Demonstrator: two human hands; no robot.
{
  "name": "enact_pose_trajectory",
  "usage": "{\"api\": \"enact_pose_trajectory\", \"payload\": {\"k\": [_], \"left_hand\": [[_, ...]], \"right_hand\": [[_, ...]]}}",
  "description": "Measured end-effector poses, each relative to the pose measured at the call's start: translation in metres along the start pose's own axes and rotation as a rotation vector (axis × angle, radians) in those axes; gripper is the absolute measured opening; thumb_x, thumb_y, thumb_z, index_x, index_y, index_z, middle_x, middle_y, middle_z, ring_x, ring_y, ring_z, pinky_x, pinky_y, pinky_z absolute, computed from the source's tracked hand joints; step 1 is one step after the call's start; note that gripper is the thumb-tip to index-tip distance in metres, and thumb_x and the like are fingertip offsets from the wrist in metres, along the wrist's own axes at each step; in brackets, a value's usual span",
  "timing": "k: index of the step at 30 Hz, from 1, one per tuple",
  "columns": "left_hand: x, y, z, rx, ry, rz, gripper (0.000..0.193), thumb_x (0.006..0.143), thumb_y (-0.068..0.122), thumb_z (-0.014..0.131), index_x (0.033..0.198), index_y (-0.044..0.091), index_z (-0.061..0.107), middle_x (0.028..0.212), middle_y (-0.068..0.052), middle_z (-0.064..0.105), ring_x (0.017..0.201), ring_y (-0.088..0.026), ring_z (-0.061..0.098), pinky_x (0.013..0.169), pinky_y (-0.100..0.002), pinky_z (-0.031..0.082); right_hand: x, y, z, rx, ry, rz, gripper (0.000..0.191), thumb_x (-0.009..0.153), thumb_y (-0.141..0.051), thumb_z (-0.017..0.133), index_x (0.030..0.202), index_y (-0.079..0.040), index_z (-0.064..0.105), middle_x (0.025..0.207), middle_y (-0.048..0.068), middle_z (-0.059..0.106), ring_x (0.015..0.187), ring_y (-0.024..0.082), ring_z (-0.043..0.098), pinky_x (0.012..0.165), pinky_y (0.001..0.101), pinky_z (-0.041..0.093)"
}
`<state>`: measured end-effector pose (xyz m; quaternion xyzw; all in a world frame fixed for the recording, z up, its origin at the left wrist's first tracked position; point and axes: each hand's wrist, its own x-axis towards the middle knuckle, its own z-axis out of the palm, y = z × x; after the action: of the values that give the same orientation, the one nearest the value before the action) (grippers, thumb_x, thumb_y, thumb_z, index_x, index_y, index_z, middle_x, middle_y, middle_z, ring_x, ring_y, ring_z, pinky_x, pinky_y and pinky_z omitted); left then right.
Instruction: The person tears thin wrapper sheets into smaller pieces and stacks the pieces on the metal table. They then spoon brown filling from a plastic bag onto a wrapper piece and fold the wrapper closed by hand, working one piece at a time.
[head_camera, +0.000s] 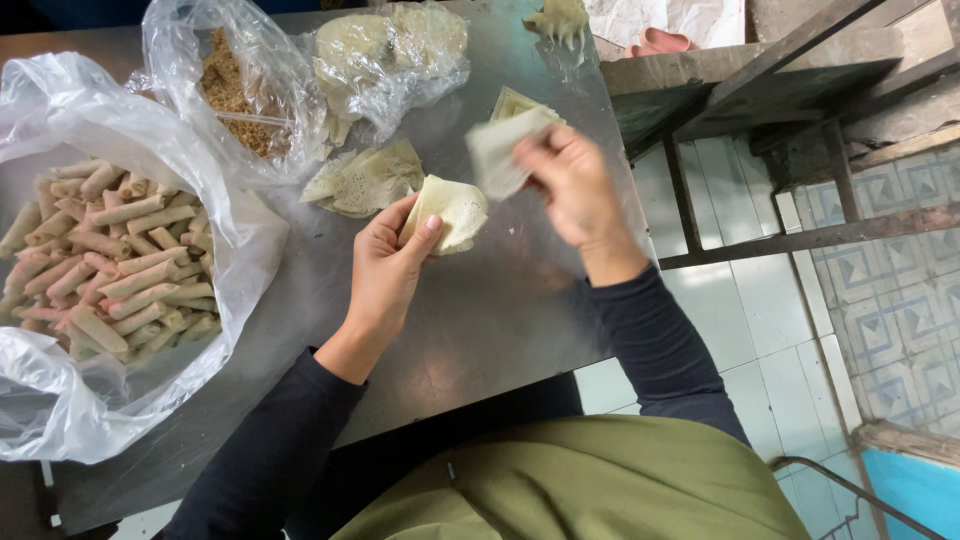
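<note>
wrapper stack (452, 212) | left hand (385, 262) grips it | right hand (570, 185) pinches one wrapper (500, 150)

on the left we see a big clear plastic bag (60, 400) lying open, full of finished pale rolls (110, 260) piled side by side. behind it sits a second clear bag (190, 40) with a brown crumbly filling (235, 95) inside. next to that, a third bag (400, 50) holds a stack of round pale sheets. all of it rests on a grey metal table (480, 320). a dark metal frame (760, 110) stands off to the right over a floor of white tiles (750, 310) and patterned tiles (900, 300). a blue surface (920, 490) shows in the lower right corner.
</note>
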<state>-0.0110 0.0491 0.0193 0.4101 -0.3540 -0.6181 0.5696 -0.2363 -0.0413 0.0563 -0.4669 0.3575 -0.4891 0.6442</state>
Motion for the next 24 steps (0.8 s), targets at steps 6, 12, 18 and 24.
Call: {"api": "enact_pose_trajectory", "payload": {"k": [6,12,18,24], "left_hand": [[-0.001,0.0,-0.001,-0.101,-0.026,-0.013,0.049,0.098,0.019,0.07,0.141,-0.002,0.059,0.114,-0.005,0.074,0.093,-0.008,0.07,0.082,-0.025,0.057],[-0.002,0.003,-0.003,-0.072,-0.024,-0.032,0.049,0.097,0.02,0.069,0.14,0.0,0.058,0.115,-0.003,0.074,0.095,-0.007,0.071,0.083,-0.025,0.059],[-0.002,0.001,-0.003,-0.049,-0.034,-0.033,0.046,0.099,0.02,0.069,0.14,0.0,0.061,0.115,-0.002,0.073,0.094,-0.006,0.067,0.08,-0.024,0.056],[-0.002,0.001,-0.003,-0.054,-0.039,-0.04,0.047,0.099,0.021,0.068,0.14,0.001,0.06,0.116,-0.001,0.073,0.097,-0.006,0.068,0.081,-0.024,0.056]], "right_hand": [[0.015,-0.016,-0.042,-0.907,0.401,-0.553,0.008,0.102,-0.001,0.07,0.109,-0.001,0.074,0.094,0.007,0.068,0.078,0.012,0.06,0.07,0.0319,0.049],[0.005,-0.006,-0.023,-1.351,0.036,-0.515,0.016,0.086,0.003,0.072,0.098,-0.006,0.078,0.091,0.01,0.067,0.082,0.028,0.068,0.072,0.0377,0.053],[0.005,-0.006,-0.022,-1.404,0.035,-0.531,0.018,0.085,0.003,0.073,0.099,-0.007,0.079,0.095,0.009,0.069,0.091,0.03,0.068,0.078,0.0398,0.054],[0.004,-0.006,-0.025,-1.431,0.014,-0.555,0.022,0.082,0.004,0.074,0.1,-0.008,0.08,0.095,0.008,0.069,0.093,0.03,0.066,0.08,0.0399,0.053]]}}
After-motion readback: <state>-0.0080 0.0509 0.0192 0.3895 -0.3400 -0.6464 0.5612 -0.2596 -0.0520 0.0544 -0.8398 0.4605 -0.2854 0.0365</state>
